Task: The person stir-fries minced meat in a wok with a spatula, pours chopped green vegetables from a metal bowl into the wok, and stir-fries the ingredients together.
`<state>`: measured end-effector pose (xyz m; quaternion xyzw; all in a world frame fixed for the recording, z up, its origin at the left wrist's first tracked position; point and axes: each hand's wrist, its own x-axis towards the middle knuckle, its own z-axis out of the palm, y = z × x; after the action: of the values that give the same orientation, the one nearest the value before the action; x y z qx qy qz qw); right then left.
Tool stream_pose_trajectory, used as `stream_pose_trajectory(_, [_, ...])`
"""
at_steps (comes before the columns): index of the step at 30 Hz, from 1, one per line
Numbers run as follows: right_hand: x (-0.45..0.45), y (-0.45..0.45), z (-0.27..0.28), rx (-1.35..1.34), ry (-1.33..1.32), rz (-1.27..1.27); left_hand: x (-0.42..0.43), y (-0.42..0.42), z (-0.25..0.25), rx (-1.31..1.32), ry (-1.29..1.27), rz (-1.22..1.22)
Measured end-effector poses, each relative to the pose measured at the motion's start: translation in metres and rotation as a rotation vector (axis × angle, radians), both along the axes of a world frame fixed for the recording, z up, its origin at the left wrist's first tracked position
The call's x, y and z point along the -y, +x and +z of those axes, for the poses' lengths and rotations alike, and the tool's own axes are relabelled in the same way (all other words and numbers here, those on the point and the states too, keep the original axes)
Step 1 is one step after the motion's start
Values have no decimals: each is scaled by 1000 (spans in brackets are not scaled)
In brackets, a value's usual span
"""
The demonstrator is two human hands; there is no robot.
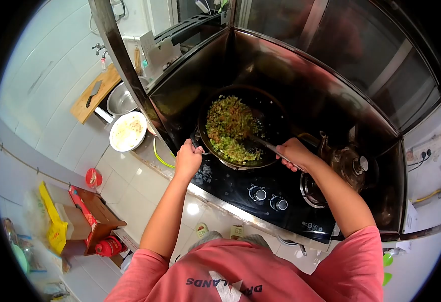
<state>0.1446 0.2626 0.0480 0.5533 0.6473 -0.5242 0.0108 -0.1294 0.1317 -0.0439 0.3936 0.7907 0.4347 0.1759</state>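
A dark wok (273, 116) sits on the black glass stove (220, 183), with chopped green and orange-brown food (228, 123) in its left and lower part. My left hand (188, 160) is closed around the wok's handle at its left side. In my right hand (293, 153) is the handle of a metal spatula (266, 144), whose blade reaches into the food and is partly hidden by it. The fingers of both hands are wrapped round what they hold.
A glass kettle (346, 166) stands right of the wok, close to my right forearm. Stove knobs (257, 194) face me. At the left are a white pan (128, 132), a metal bowl (122, 99) and a knife (93, 93) on a wooden board (82, 108). Metal panels enclose the stove.
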Motion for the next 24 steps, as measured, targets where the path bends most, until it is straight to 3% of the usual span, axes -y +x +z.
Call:
stream_pose_trajectory(2, [1, -2, 1, -3, 97, 15, 0, 0, -1, 7, 0, -5])
stream_pose_trajectory(4, [10, 1, 16, 325, 768, 352, -1, -1, -7, 7, 40, 12])
stream_pose_trajectory(8, [49, -3, 84, 586, 810, 474, 0, -2, -2, 15, 33, 3])
stream_pose_trajectory(10, [50, 0, 103, 697, 836, 505, 2, -1, 13, 7, -157, -51])
stream_pose_trajectory(12, [39, 6, 109, 735, 849, 513, 3, 3, 10, 11, -87, -12])
stream_pose_trajectory(14, [23, 17, 105, 703, 752, 472, 3, 2, 2, 14, -16, 27])
stream_pose_trajectory(15, [16, 10, 118, 776, 356, 372, 2, 1, -3, 0, 20, 40])
stream_pose_trajectory(16, [13, 13, 115, 776, 357, 372, 2, -1, -7, -14, 56, 53])
stream_pose_trajectory(19, [5, 26, 77, 274, -168, 178, 5, 1, 0, -71, 0, 18])
stream_pose_trajectory(22, [11, 8, 24, 79, -225, 36, 4, 2, -1, -97, 18, 26])
stream_pose_trajectory(24, [11, -1, 9, -44, -63, -74, 5, 1, -2, -105, 18, 20])
